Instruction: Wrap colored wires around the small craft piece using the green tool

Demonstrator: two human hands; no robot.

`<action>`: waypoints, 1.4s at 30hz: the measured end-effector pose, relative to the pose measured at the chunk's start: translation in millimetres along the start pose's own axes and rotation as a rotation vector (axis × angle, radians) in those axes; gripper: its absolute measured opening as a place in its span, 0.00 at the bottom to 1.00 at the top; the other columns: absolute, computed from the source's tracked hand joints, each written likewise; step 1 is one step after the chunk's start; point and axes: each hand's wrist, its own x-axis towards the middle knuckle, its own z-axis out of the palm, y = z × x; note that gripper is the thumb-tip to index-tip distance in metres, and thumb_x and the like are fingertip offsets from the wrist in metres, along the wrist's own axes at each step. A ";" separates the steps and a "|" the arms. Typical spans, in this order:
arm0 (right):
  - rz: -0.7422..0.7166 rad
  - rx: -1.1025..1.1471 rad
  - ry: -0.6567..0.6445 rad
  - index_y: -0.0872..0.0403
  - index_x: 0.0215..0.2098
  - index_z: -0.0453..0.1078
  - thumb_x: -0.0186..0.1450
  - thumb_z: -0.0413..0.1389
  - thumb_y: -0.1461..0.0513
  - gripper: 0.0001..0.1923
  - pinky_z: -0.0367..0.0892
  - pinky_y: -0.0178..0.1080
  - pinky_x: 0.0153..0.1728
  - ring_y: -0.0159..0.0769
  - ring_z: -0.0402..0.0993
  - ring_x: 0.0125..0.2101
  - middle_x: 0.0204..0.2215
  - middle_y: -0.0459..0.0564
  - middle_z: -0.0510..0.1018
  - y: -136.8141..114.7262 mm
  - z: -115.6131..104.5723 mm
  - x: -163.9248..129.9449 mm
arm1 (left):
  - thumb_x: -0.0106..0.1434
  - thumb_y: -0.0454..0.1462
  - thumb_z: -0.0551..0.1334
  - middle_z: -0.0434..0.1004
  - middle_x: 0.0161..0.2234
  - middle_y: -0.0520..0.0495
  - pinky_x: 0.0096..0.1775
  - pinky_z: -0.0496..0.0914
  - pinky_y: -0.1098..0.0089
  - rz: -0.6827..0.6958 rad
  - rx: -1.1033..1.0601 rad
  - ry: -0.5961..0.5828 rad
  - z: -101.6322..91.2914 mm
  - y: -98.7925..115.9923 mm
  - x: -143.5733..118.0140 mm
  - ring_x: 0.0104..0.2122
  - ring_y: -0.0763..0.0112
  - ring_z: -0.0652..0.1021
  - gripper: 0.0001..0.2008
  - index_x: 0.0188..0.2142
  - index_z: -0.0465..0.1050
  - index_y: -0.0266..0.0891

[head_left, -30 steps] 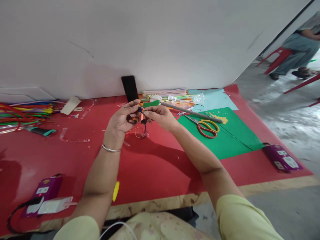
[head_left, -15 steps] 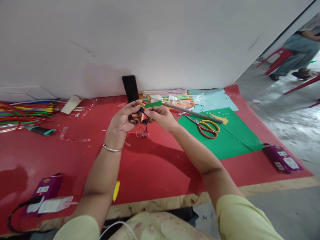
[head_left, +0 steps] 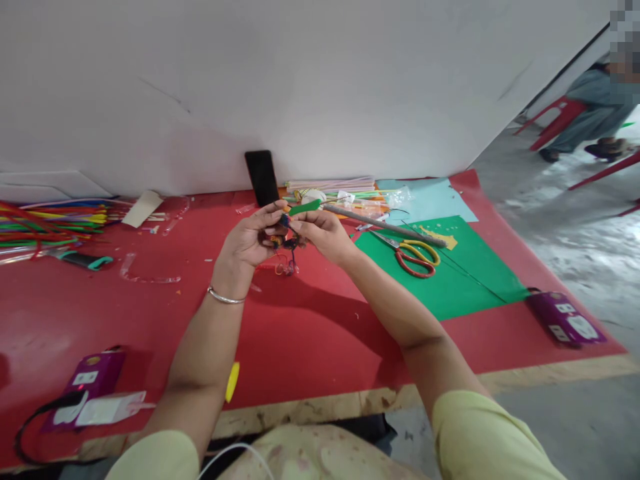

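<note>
My left hand [head_left: 249,235] is closed, its thumb and fingers pinching a small dark blue and orange craft piece [head_left: 287,221] above the red table. Thin curled strands [head_left: 287,268] in orange and dark blue dangle under it. From the other side, my right hand [head_left: 324,233] pinches the same craft piece between bent fingers. A green leaf-shaped strip [head_left: 306,207] sticks up between the hands by the right fingertips; I cannot tell how it is fixed. The fingers hide part of what they grip.
A black phone [head_left: 261,178] leans on the white wall. Scissors [head_left: 415,258] and a grey rod [head_left: 385,224] lie over the green sheet [head_left: 465,287]. Colourful pipe cleaners [head_left: 65,220] and a cutter [head_left: 86,260] are left. Purple boxes [head_left: 565,317] sit near both ends of the table.
Both hands stay almost in place, still pinching the craft piece. The green strip has tilted up slightly on its right end and the dangling strands have shifted a little.
</note>
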 end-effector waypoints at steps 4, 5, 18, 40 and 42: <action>0.002 -0.010 0.015 0.54 0.36 0.79 0.65 0.73 0.40 0.27 0.65 0.32 0.26 0.25 0.66 0.23 0.24 0.40 0.75 -1.2 1.0 -0.9 | 0.47 0.25 0.79 0.76 0.24 0.54 0.15 0.49 0.84 0.000 -0.007 0.013 0.3 -0.1 0.3 0.16 0.85 0.66 0.16 0.35 0.85 0.38; 0.003 -0.019 0.023 0.54 0.36 0.79 0.65 0.73 0.40 0.27 0.65 0.32 0.26 0.25 0.66 0.23 0.24 0.41 0.75 -0.8 0.8 -0.9 | 0.46 0.25 0.79 0.77 0.24 0.54 0.15 0.49 0.84 0.002 -0.006 0.009 0.1 -0.3 0.6 0.17 0.85 0.66 0.17 0.35 0.85 0.38; -0.083 -0.030 0.062 0.53 0.35 0.78 0.63 0.74 0.39 0.28 0.61 0.33 0.25 0.25 0.63 0.23 0.23 0.39 0.73 2.3 3.2 -0.9 | 0.47 0.25 0.80 0.77 0.24 0.55 0.16 0.49 0.83 -0.011 -0.031 -0.111 -4.8 -7.3 8.9 0.16 0.85 0.66 0.18 0.37 0.84 0.39; -0.048 -0.058 0.161 0.52 0.29 0.72 0.63 0.73 0.40 0.27 0.68 0.35 0.27 0.28 0.67 0.23 0.23 0.40 0.72 8.5 1.1 -3.1 | 0.44 0.30 0.80 0.74 0.20 0.56 0.19 0.54 0.78 0.373 0.232 0.106 22.0 -9.7 -13.4 0.17 0.83 0.66 0.13 0.31 0.87 0.41; -0.074 -0.096 0.153 0.52 0.28 0.71 0.65 0.71 0.41 0.27 0.67 0.35 0.28 0.28 0.67 0.24 0.23 0.41 0.72 4.6 1.3 -4.7 | 0.45 0.30 0.79 0.74 0.20 0.56 0.19 0.55 0.78 0.390 0.248 0.120 22.7 -9.7 -14.1 0.17 0.82 0.66 0.13 0.31 0.87 0.41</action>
